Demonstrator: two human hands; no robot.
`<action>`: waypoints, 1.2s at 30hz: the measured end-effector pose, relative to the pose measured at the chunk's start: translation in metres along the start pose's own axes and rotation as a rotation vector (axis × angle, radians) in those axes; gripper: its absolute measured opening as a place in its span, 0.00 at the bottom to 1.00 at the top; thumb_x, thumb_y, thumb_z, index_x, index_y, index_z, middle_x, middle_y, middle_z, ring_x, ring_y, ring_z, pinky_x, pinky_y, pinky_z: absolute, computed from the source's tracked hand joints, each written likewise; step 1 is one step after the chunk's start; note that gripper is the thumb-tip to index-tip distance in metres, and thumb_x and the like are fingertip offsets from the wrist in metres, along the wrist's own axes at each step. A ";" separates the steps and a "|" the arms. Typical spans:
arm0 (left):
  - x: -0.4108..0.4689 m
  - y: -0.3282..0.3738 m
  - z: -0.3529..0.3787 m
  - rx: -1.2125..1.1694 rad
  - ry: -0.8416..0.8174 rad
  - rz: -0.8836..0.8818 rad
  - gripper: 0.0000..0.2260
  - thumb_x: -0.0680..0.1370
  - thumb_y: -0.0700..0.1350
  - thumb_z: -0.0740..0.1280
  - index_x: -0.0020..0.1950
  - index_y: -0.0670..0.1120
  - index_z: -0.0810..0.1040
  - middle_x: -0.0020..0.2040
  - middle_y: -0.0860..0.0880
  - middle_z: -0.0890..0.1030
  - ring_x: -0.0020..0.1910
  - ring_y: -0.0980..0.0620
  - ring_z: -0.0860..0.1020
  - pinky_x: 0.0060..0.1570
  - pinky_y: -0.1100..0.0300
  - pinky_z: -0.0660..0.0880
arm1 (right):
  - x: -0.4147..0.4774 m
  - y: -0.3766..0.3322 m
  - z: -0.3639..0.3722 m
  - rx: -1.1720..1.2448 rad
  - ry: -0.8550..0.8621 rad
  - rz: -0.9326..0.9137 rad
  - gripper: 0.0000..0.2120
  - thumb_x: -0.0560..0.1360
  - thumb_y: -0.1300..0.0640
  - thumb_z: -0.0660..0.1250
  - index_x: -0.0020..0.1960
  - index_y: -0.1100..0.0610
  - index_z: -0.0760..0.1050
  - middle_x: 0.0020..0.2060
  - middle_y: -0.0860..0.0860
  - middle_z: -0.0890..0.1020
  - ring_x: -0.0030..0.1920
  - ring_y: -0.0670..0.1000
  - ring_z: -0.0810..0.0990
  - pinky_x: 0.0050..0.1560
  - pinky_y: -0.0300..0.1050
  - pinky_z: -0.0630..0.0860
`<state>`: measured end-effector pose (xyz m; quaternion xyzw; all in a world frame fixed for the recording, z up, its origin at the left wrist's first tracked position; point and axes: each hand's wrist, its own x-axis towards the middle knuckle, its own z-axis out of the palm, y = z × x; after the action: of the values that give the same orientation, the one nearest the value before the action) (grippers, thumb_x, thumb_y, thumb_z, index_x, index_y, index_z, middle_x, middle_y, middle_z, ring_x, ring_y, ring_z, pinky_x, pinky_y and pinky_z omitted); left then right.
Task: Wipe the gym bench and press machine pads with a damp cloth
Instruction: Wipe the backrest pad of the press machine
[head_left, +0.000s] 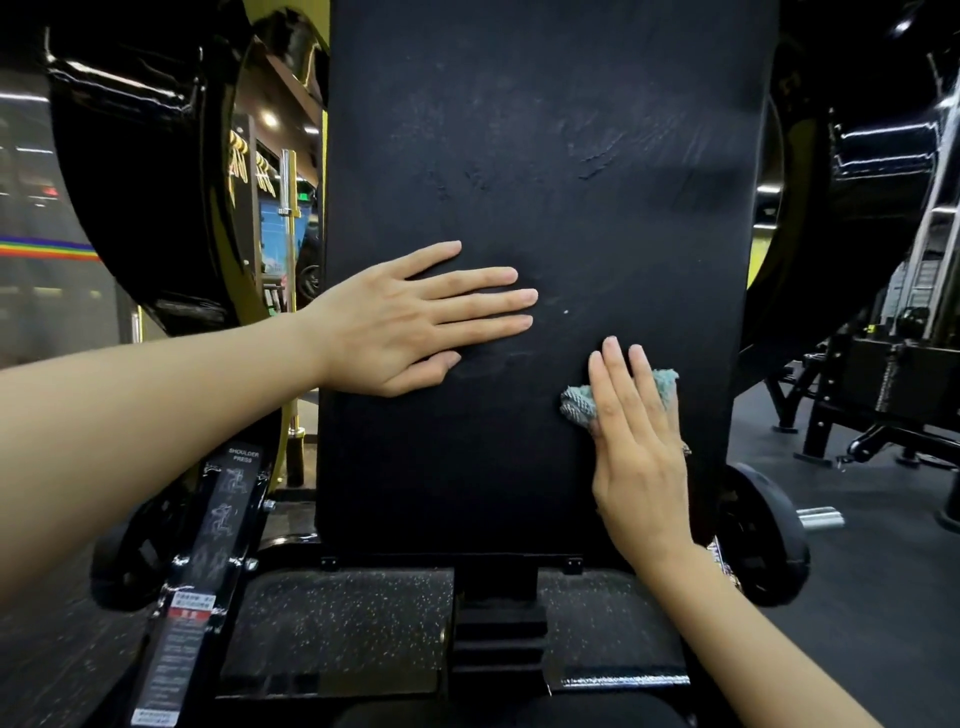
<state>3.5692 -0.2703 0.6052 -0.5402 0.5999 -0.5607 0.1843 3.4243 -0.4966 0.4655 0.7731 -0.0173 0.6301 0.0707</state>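
A tall black back pad (545, 156) of a shoulder press machine fills the middle of the view, with faint wipe streaks near its upper right. My left hand (410, 317) lies flat on the pad's left middle, fingers spread and pointing right, holding nothing. My right hand (639, 441) presses a crumpled blue-grey cloth (579, 405) against the pad's lower right part; the cloth sticks out on both sides of my fingers. Below the pad, the machine's seat area is mostly hidden.
A black frame post with a "shoulder press" instruction label (208, 540) stands lower left. Black weight plates (763, 540) sit on either side of the pad. Glossy black machine arms curve at both upper corners. More gym equipment (883, 384) stands on the dark floor at right.
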 end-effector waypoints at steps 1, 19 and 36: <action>0.000 0.000 0.000 -0.006 0.000 -0.001 0.28 0.81 0.50 0.51 0.81 0.49 0.55 0.81 0.50 0.55 0.80 0.50 0.53 0.77 0.44 0.51 | 0.008 -0.003 0.001 0.003 0.007 -0.001 0.24 0.81 0.66 0.57 0.77 0.62 0.62 0.77 0.55 0.63 0.78 0.56 0.58 0.77 0.59 0.55; -0.004 0.014 -0.003 -0.066 -0.010 -0.182 0.29 0.81 0.52 0.51 0.81 0.44 0.55 0.81 0.47 0.54 0.80 0.50 0.53 0.77 0.46 0.52 | 0.025 -0.036 0.008 -0.019 -0.027 -0.070 0.30 0.78 0.71 0.64 0.77 0.58 0.63 0.78 0.52 0.63 0.79 0.55 0.57 0.76 0.62 0.57; -0.055 0.165 0.000 -0.507 -0.069 -0.419 0.28 0.80 0.48 0.55 0.80 0.45 0.58 0.81 0.49 0.56 0.80 0.51 0.52 0.76 0.47 0.52 | -0.063 -0.053 -0.031 0.501 -0.413 0.039 0.19 0.82 0.64 0.55 0.70 0.56 0.72 0.74 0.48 0.70 0.78 0.46 0.60 0.76 0.46 0.61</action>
<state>3.5158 -0.2581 0.4404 -0.6990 0.5896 -0.4009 -0.0551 3.3876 -0.4436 0.4050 0.8773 0.1095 0.4460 -0.1390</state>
